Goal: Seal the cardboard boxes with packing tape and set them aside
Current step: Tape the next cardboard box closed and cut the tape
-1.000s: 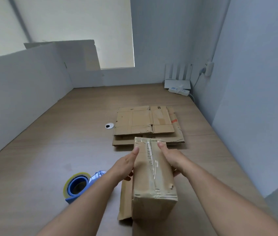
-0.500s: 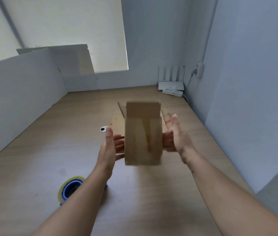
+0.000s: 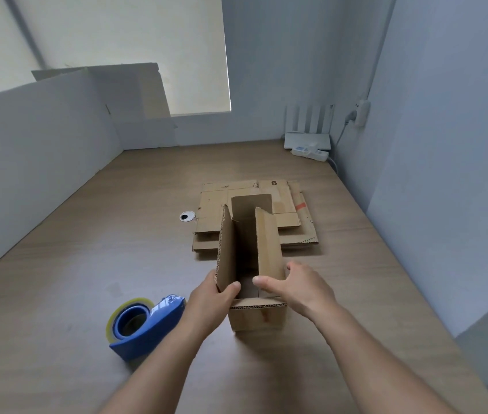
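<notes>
A small brown cardboard box (image 3: pixel 254 318) stands on the wooden desk with its top open and its flaps upright. My left hand (image 3: pixel 209 297) grips the left flap, thumb inside the opening. My right hand (image 3: pixel 296 286) holds the right flap, thumb on its inner edge. A blue tape dispenser (image 3: pixel 144 324) with a roll of clear packing tape lies on the desk just left of my left forearm, apart from the box.
A stack of flattened cardboard boxes (image 3: pixel 296 222) lies just behind the open box. A round cable grommet (image 3: pixel 187 216) sits to its left. A white router (image 3: pixel 307 140) and power strip (image 3: pixel 311 153) stand at the back right corner. White partitions bound the desk at left and back.
The box was lying with its taped side up, was lifted and turned over in the air, and now stands on the desk with the open end up. Both hands moved onto its flaps.
</notes>
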`<action>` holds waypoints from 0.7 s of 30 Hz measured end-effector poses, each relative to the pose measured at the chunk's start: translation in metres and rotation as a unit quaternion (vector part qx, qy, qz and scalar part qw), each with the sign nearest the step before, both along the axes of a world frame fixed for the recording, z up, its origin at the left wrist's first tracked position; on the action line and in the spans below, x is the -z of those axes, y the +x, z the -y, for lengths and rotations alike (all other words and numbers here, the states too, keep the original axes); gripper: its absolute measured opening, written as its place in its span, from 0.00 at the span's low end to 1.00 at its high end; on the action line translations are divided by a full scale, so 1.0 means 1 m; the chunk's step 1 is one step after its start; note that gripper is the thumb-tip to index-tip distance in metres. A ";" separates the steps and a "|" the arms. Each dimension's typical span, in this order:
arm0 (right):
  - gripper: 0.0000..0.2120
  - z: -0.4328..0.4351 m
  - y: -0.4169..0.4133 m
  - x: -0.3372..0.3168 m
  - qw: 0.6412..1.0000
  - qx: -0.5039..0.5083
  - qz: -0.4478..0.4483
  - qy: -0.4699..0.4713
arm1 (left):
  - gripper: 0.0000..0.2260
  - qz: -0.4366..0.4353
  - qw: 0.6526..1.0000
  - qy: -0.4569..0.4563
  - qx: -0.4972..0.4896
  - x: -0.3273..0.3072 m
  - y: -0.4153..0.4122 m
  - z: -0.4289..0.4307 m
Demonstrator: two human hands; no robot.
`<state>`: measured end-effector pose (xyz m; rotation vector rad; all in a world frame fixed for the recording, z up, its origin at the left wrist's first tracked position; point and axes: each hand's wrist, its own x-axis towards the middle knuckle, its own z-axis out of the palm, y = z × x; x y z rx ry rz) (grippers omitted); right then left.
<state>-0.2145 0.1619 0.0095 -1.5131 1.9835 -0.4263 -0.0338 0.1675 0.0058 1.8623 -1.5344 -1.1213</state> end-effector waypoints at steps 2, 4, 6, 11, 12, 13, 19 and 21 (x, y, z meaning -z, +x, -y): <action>0.40 0.000 0.005 -0.001 0.999 -0.009 -0.031 0.015 | 0.16 0.029 0.999 -0.006 0.027 -0.002 -0.001 -0.004; 0.35 0.000 0.010 -0.002 0.998 -0.017 -0.048 0.024 | 0.21 0.046 0.997 -0.015 0.056 -0.005 -0.004 -0.010; 0.21 -0.002 0.013 -0.003 1.000 0.004 -0.027 -0.014 | 0.24 0.041 0.998 -0.023 0.045 -0.004 -0.002 -0.013; 0.09 -0.009 0.008 0.010 0.982 0.129 0.087 -0.107 | 0.24 0.075 0.995 -0.027 0.051 0.005 0.017 -0.015; 0.08 -0.011 0.009 0.011 0.981 0.130 0.079 -0.118 | 0.20 0.116 0.989 -0.035 0.087 0.004 0.018 -0.015; 0.07 -0.014 0.011 0.012 0.982 0.123 0.064 -0.126 | 0.15 0.129 0.986 -0.042 0.097 0.002 0.019 -0.014; 0.09 -0.022 0.016 0.000 0.988 0.100 -0.042 -0.114 | 0.14 0.059 0.996 -0.022 0.059 -0.016 0.022 0.008; 0.12 -0.029 0.016 -0.005 0.988 0.097 -0.048 -0.110 | 0.17 0.096 0.992 -0.039 0.076 -0.016 0.019 0.003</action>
